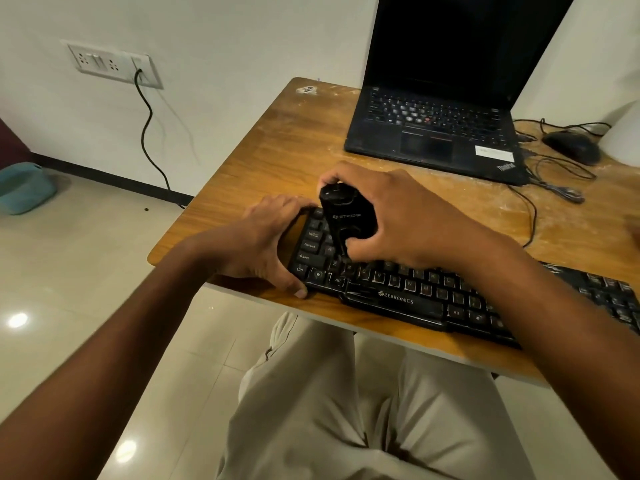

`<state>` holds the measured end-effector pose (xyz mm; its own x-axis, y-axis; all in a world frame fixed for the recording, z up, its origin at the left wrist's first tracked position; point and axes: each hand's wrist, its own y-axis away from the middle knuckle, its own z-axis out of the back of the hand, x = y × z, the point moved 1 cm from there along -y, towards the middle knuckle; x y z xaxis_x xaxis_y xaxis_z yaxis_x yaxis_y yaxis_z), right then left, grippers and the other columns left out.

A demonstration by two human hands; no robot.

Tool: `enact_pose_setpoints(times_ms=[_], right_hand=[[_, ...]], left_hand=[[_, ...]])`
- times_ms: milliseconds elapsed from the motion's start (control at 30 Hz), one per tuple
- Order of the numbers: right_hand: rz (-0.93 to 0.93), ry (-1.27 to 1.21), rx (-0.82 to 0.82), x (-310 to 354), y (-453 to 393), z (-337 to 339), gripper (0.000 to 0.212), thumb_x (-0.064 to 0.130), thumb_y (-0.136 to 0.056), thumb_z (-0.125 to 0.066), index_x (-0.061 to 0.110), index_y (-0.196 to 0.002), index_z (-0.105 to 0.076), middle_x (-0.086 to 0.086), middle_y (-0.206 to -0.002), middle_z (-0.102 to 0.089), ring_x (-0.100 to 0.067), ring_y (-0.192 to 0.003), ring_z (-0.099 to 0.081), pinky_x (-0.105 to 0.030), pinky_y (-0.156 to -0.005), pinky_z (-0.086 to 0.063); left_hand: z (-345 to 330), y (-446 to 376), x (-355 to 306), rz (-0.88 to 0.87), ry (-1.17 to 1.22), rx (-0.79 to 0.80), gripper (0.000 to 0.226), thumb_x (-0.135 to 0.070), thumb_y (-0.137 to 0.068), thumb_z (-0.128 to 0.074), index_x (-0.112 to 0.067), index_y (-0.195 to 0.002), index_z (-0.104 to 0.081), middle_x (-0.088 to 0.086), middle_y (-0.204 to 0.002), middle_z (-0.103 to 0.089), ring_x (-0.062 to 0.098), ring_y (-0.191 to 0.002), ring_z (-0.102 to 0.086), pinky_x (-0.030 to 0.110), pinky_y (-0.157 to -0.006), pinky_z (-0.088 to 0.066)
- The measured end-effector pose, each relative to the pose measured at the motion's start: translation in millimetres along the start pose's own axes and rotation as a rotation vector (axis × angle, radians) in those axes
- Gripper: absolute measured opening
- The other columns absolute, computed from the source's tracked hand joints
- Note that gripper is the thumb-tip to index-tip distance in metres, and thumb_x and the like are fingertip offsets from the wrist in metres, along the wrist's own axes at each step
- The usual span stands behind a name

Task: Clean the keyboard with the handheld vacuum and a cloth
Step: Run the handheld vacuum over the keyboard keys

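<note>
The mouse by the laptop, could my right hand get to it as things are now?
Probably not freely: the right hand grips the handheld vacuum over the keyboard. The path to the mouse looks open, crossed only by cables.

**A plain room with a worn wooden desk**

We saw an off-white wall (225,36) carrying a switch and socket panel (110,64); a dark cable (147,133) hung from it down to the black skirting (114,180); the glossy cream floor tiles (86,271) reflected ceiling lights; a teal tub (24,188) sat on the floor by the wall; the wooden desk (277,150) showed scuffed, pale patches.
</note>
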<state>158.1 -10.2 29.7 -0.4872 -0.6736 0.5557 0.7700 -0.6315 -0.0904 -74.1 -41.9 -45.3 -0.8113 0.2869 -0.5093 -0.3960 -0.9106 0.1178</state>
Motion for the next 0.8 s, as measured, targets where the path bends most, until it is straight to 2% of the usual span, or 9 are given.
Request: enact_pose_setpoints(times_ms=[100,200,267,333,467,533,633,733,800], right_hand=[[0.034,-0.17,-0.134,10,-6,-11,0.064,0.011,-0.075,-0.082,0.033,-0.127,-0.051,0.007,-0.1,-0.062,-0.012,-0.079,-0.065,-0.031,-0.06,-0.061],[0.048,-0.253,-0.126,15,-9,-30,0.063,0.009,-0.076,-0.081,0.03,-0.128,-0.051,0.004,-0.098,-0.063,-0.013,-0.079,-0.066,-0.035,-0.059,-0.06],[0.034,-0.207,-0.085,10,-4,-29,0.064,0.011,-0.077,-0.081,0.032,-0.128,-0.049,0.006,-0.098,-0.064,-0.013,-0.08,-0.067,-0.032,-0.061,-0.06],[-0.001,-0.126,-0.039,2,5,-15,0.064,0.014,-0.077,-0.082,0.035,-0.128,-0.049,0.012,-0.099,-0.063,-0.007,-0.081,-0.065,-0.024,-0.062,-0.058],[-0.129,-0.016,0.096,-12,28,19,0.069,0.016,-0.076,-0.084,0.046,-0.126,-0.047,0.02,-0.103,-0.057,-0.001,-0.084,-0.061,-0.013,-0.06,-0.053],[-0.113,-0.039,0.032,-9,27,22,0.067,0.016,-0.077,-0.084,0.043,-0.125,-0.047,0.019,-0.107,-0.056,-0.004,-0.087,-0.062,-0.015,-0.06,-0.055],[-0.012,-0.207,-0.122,4,15,5,0.063,0.011,-0.077,-0.082,0.034,-0.126,-0.049,0.012,-0.104,-0.057,-0.011,-0.081,-0.066,-0.023,-0.057,-0.059],[0.037,-0.251,-0.103,7,14,-16,0.061,0.01,-0.078,-0.08,0.031,-0.127,-0.049,0.01,-0.102,-0.061,-0.008,-0.086,-0.067,-0.027,-0.063,-0.062],[-0.015,-0.197,-0.058,-1,23,-12,0.062,0.012,-0.078,-0.08,0.035,-0.126,-0.048,0.012,-0.1,-0.062,-0.009,-0.085,-0.067,-0.026,-0.066,-0.062]], left_hand=[[1,2,-4,0.0,-0.008,-0.01,0.121,-0.066,-0.054,-0.088,-0.032,-0.15,-0.023,-0.022,-0.133,-0.032,0.002,-0.122,-0.026,0.039,-0.111,-0.029],[2,5,-10,0.0,0.028,-0.003,0.116,-0.054,-0.058,-0.091,-0.033,-0.15,-0.024,-0.039,-0.121,-0.024,-0.006,-0.114,-0.022,0.03,-0.105,-0.027],[2,5,-9,-0.001,0.03,-0.001,0.118,-0.059,-0.056,-0.09,-0.033,-0.15,-0.024,-0.028,-0.125,-0.03,-0.004,-0.116,-0.023,0.032,-0.107,-0.027],[2,3,-5,0.007,0.015,0.002,0.124,-0.069,-0.051,-0.084,-0.035,-0.151,-0.02,-0.019,-0.135,-0.03,-0.001,-0.121,-0.024,0.035,-0.109,-0.027],[0,1,-2,0.006,0.03,0.016,0.131,-0.076,-0.046,-0.079,-0.037,-0.153,-0.014,-0.018,-0.145,-0.027,-0.001,-0.126,-0.023,0.035,-0.109,-0.026],[1,1,-2,0.006,0.029,0.012,0.131,-0.077,-0.046,-0.079,-0.037,-0.154,-0.014,-0.017,-0.146,-0.027,0.001,-0.128,-0.024,0.037,-0.111,-0.025],[0,1,0,0.005,0.017,0.016,0.128,-0.073,-0.049,-0.082,-0.037,-0.153,-0.016,-0.02,-0.139,-0.029,0.002,-0.125,-0.025,0.039,-0.113,-0.025],[-1,0,1,-0.006,0.014,0.012,0.126,-0.072,-0.05,-0.084,-0.038,-0.152,-0.018,-0.018,-0.138,-0.032,0.006,-0.127,-0.028,0.043,-0.115,-0.025],[-1,0,2,-0.003,0.025,0.016,0.126,-0.075,-0.048,-0.082,-0.039,-0.15,-0.017,-0.019,-0.138,-0.031,0.005,-0.127,-0.028,0.041,-0.114,-0.026]])
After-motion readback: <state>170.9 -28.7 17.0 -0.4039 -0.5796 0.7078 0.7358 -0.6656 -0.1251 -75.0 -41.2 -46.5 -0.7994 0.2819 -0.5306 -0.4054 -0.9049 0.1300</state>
